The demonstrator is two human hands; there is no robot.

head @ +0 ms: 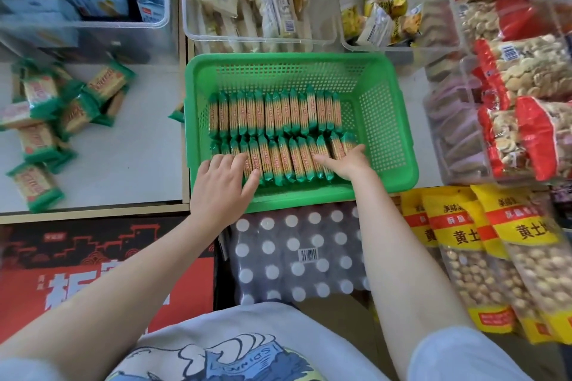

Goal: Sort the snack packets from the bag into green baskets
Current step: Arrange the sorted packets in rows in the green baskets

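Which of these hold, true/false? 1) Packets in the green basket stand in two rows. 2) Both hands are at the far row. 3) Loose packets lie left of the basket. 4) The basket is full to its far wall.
1) True: the packets in the green basket stand on edge in two rows.
2) False: the left hand and right hand rest on the near row.
3) True: loose packets lie on the white surface to the left.
4) False: bare basket floor shows beyond the far row.
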